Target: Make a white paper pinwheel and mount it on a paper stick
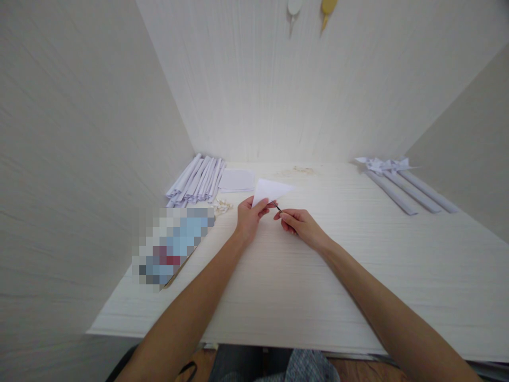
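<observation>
Over the middle of the table, my left hand (253,212) is closed on a white paper (272,191) folded to a triangular shape, its point toward the right. Between the thumb and fingers of my right hand (297,225) is a thin dark tool (277,207); it is too small to tell its kind. The tool's tip reaches the lower edge of the paper, close to my left fingertips. Whether tip and paper touch, I cannot tell.
Rolled white paper tubes (196,180) lie at the back left beside a stack of paper sheets (237,180). Small pale sticks (222,206) lie near a blurred-out object (178,244). Several paper tubes with folded tops (409,188) are at the right. Walls enclose the table (397,276).
</observation>
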The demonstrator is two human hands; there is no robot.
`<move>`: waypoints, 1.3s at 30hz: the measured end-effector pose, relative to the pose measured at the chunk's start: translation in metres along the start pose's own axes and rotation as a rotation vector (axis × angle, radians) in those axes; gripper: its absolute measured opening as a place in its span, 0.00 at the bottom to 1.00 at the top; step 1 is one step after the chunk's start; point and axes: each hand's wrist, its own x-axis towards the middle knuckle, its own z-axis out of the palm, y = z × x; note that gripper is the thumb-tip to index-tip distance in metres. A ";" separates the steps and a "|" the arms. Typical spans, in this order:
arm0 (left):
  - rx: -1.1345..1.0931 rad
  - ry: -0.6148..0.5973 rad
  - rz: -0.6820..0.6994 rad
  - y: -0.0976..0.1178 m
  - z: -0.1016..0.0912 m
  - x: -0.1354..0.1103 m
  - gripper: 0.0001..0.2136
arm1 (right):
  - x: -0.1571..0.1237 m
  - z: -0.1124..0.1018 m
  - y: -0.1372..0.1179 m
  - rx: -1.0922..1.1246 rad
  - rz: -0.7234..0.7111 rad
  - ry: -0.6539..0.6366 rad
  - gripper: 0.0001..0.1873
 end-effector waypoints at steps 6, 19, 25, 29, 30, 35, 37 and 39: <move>0.002 -0.001 -0.005 0.000 0.000 0.000 0.09 | 0.000 0.000 0.000 -0.005 -0.002 0.001 0.18; 0.003 0.011 -0.011 0.002 0.002 -0.001 0.07 | 0.001 0.000 0.000 0.002 -0.002 -0.003 0.17; 0.002 0.004 -0.014 0.001 0.001 -0.001 0.08 | 0.000 0.000 0.000 0.014 0.002 -0.006 0.17; -0.002 -0.006 -0.010 0.000 0.001 -0.001 0.08 | 0.000 0.000 0.000 0.015 0.006 -0.006 0.17; -0.003 -0.010 -0.009 0.000 0.001 0.000 0.08 | 0.000 0.000 0.000 0.017 0.009 -0.005 0.17; 0.002 -0.013 -0.012 0.001 0.000 0.001 0.08 | 0.001 0.000 0.002 0.014 0.007 0.001 0.17; 0.004 -0.018 -0.014 0.001 0.000 0.001 0.09 | 0.001 0.000 0.002 0.011 0.000 0.000 0.17; 0.003 -0.021 -0.014 0.001 0.000 0.001 0.09 | 0.001 0.000 0.003 0.019 -0.006 -0.002 0.17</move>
